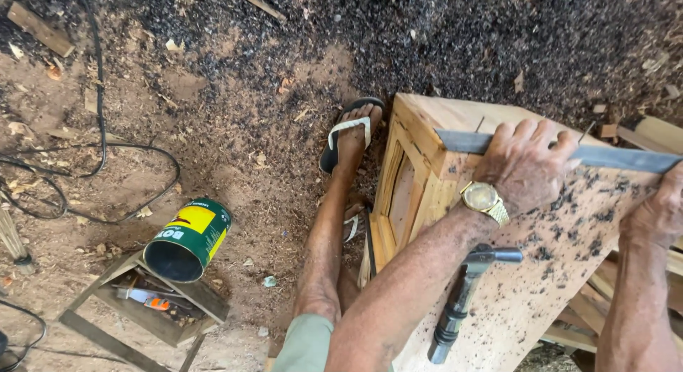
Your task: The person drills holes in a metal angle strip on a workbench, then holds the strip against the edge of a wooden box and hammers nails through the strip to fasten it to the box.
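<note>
My left hand (525, 163), with a gold wristwatch (485, 200) on the wrist, presses down on a long flat grey metal blade (617, 157) that lies across the top edge of a wooden box-like piece (455, 116). At the right edge of the view my right hand (658, 210) grips the same blade. The box's broad panel (541, 286) is speckled with dark specks. A hammer (466, 290) with a black handle lies on that panel below my left forearm.
My leg and a foot in a black-and-white sandal (348, 133) rest on the dirt left of the box. A green and yellow tin can (186, 240) lies open on a small wooden frame (142, 308). Black cables (92, 165) cross the sawdust-strewn ground.
</note>
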